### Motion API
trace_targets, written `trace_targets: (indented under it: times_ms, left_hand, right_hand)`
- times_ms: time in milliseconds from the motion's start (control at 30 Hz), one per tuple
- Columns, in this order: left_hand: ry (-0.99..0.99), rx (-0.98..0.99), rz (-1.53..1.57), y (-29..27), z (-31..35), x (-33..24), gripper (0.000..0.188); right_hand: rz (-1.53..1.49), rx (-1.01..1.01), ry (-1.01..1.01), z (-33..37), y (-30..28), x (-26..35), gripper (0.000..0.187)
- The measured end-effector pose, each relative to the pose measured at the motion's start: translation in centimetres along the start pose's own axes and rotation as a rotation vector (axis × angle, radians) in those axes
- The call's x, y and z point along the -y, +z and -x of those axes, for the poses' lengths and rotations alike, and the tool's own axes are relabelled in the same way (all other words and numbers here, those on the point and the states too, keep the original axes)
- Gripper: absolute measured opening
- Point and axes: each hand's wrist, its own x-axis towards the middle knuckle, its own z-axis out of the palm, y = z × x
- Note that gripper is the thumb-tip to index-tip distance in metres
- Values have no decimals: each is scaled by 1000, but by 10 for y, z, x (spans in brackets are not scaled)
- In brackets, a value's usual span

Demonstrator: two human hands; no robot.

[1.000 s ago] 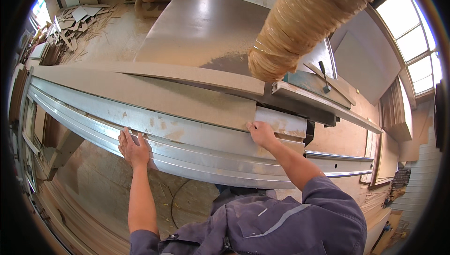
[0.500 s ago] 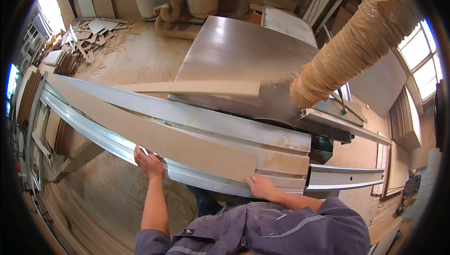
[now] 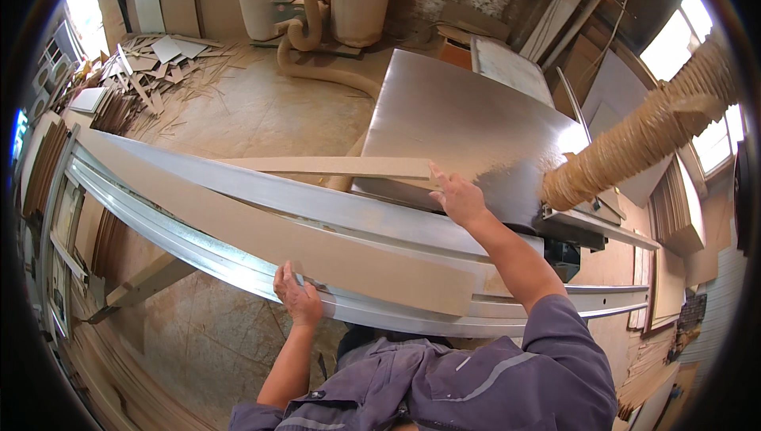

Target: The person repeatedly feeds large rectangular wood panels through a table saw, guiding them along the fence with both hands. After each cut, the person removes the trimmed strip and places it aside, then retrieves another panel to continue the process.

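A long wide brown fibreboard panel [image 3: 349,260] lies along the aluminium sliding table [image 3: 341,207] of a panel saw. My left hand [image 3: 300,298] is at the panel's near side, its fingers curled over the table's front edge [image 3: 230,263]. Beyond the panel, a narrow strip of the same board [image 3: 341,166] lies across to the grey metal saw table [image 3: 452,106]. My right hand [image 3: 461,197] reaches over the sliding table to the strip's right end. Its fingers are apart, with the fingertips touching that end. The saw blade cannot be seen.
A ribbed tan dust hose [image 3: 642,134] comes down onto the saw table at the right, near a fence rail [image 3: 602,227]. Sawdust lies beside it. Offcuts [image 3: 162,62] are heaped on the floor at the far left. A dust collector [image 3: 361,7] stands behind.
My right hand has left the wide panel's right end and reached forward to the narrow strip. My left hand remains at the table's front edge. The view has shifted.
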Motion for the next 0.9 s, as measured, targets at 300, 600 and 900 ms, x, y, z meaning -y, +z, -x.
trace_targets:
  times_ms: [300,600,900]
  left_hand:
    - [330,287,151,62,-163,-63,64]
    - [531,662,-68,168,-231,-120,88]
    - [753,477,80,212,-253,-112,58]
  right_hand:
    - [208,58,-125,-45,65,-22,35]
    - [290,192,-202,-74,74,-15,18]
    - [159,444,-191,-97,32,5,18]
